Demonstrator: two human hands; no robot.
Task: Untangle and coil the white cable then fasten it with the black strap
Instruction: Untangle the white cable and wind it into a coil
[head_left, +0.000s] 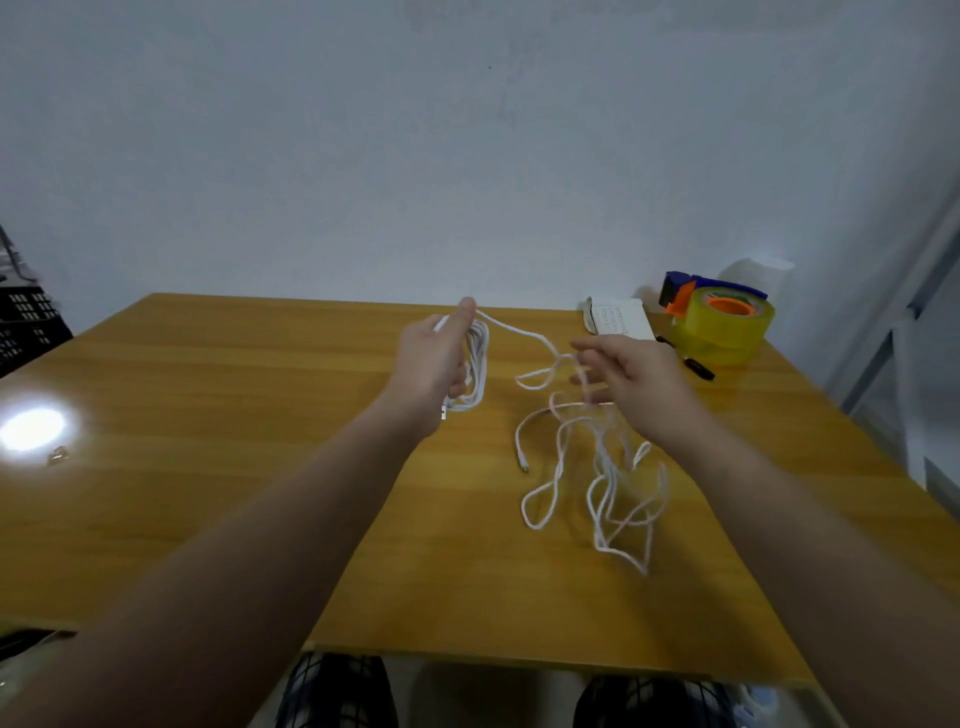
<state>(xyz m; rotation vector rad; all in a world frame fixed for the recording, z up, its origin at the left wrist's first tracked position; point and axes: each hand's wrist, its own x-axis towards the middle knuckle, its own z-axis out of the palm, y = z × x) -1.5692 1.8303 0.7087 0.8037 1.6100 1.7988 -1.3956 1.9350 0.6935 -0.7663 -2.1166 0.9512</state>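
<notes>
The left hand (434, 364) is raised above the middle of the tabletop (249, 493), and its fingers (464, 312) are curled around several gathered loops of the white cable (481, 364), with the thumb pressing them at the top. The loops hang from the hand, their lower ends close to the wood.

From the top of that bundle a single strand runs rightward to the right hand (636, 376), which is also held above the tabletop. Its fingers (584, 361) are spread loosely and the strand passes among them. They are blurred, so I cannot tell whether they pinch it or it merely lies across them.

Below the right hand the rest of the cable lies on the tabletop as a loose tangle of crossing loops, with one plug end pointing toward the near edge.

The black strap (698, 368) lies flat near the far right corner, apart from the cable. Just behind it stands a roll of clear tape (724, 327) in a dispenser, and beside that a small white box (621, 321).
</notes>
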